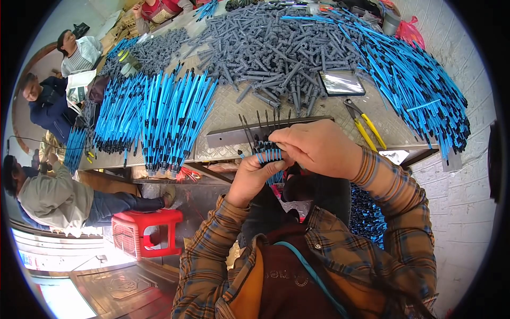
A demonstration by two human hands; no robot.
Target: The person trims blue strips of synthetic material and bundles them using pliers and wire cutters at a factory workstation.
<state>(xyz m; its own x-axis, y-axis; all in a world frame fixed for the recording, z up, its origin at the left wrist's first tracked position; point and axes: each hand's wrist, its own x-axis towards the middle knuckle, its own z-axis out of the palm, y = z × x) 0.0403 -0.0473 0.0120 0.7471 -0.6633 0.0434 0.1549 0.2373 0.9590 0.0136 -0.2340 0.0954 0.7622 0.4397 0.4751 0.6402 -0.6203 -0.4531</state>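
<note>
Just off the table's near edge, my left hand is closed round a small bundle of thin blue cables with black ends. My right hand reaches over from the right, its fingers pressed together at the top of that bundle. Whatever those right fingertips pinch is hidden behind the hand. Several thin dark rods stick up just beyond the bundle, by a metal bar along the table edge. A pair of pliers with yellow handles lies near my right wrist.
Grey plastic sleeves are heaped across the table. Blue cables lie in bunches at the left and right. A dark flat phone-like device rests near the heap. Several people sit at the left and far side; a red stool stands left.
</note>
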